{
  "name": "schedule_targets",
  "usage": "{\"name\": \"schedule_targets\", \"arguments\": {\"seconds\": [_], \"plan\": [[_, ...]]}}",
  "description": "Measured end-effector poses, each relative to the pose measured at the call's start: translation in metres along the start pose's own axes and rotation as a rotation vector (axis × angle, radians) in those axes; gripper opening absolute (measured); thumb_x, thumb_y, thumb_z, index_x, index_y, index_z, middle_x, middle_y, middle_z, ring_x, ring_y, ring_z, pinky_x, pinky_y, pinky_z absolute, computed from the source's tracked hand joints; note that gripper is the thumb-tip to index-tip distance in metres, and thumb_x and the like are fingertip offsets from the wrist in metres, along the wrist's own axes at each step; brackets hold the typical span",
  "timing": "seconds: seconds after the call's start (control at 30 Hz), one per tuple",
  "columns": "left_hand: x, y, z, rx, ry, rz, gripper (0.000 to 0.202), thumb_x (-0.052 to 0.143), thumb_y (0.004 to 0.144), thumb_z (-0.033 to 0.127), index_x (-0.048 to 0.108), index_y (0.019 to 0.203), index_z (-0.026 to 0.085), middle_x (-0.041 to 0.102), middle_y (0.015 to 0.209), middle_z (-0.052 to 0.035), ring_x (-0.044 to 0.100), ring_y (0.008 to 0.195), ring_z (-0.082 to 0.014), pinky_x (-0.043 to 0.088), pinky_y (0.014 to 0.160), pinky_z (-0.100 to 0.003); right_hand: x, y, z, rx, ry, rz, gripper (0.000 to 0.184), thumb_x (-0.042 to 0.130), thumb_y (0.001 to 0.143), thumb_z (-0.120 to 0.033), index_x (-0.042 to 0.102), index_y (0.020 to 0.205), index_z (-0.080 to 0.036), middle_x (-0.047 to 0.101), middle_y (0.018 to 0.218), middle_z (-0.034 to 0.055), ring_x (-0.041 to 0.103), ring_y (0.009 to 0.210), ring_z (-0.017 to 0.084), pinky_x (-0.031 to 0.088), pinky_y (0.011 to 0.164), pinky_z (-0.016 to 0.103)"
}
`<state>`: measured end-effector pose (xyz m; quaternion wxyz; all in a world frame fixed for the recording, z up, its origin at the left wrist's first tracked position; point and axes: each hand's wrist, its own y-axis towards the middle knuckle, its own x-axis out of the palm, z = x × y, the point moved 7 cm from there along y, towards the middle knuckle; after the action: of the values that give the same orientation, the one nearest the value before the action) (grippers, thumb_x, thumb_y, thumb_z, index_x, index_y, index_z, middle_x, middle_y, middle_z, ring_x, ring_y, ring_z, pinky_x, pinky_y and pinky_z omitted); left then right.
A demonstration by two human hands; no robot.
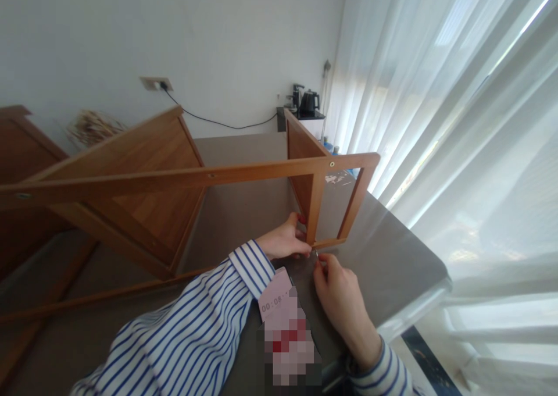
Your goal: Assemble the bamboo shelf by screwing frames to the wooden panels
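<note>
We see the wooden frame [261, 168] resting on the grey table [392, 250], an upright near its end held low by our left hand [285, 239], fingers partly behind the wood. At that upright's foot our right hand [342, 288] pinches a small metal piece [317, 254], perhaps a fastener or key; it is too small to be sure. A phone [279, 311] lies close by, between our forearms. Beyond the long rail we find a slanted panel [161, 152], dried stems [93, 127], a black kettle [310, 103] and, rightward, white curtains [479, 152].
</note>
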<state>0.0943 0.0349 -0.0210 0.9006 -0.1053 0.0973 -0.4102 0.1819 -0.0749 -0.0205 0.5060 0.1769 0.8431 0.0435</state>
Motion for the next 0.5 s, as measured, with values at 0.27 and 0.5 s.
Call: {"name": "schedule_targets", "arguments": {"seconds": [0.27,0.5], "plan": [[0.001,0.002,-0.001,0.035,0.006,-0.005,0.067,0.067,0.065,0.010,0.029,0.119,0.017,0.065,0.083,-0.0049,0.063,0.067,-0.0163,0.046,0.056,-0.027,-0.009,-0.003,-0.018,-0.129,-0.359,0.120,0.014,0.048,0.088,-0.021,0.052,0.074,-0.019,0.061,0.058,0.0002,0.057,0.050,0.013,0.021,0.045,0.025],[0.003,0.000,0.002,0.054,0.007,-0.018,0.069,0.064,0.066,0.008,0.028,0.124,0.018,0.064,0.083,-0.0047,0.061,0.064,-0.0148,0.045,0.055,-0.026,-0.002,0.003,-0.014,-0.081,-0.298,0.060,0.019,0.043,0.090,-0.021,0.053,0.074,-0.018,0.062,0.057,0.0017,0.058,0.048,0.014,0.022,0.045,0.024]]}}
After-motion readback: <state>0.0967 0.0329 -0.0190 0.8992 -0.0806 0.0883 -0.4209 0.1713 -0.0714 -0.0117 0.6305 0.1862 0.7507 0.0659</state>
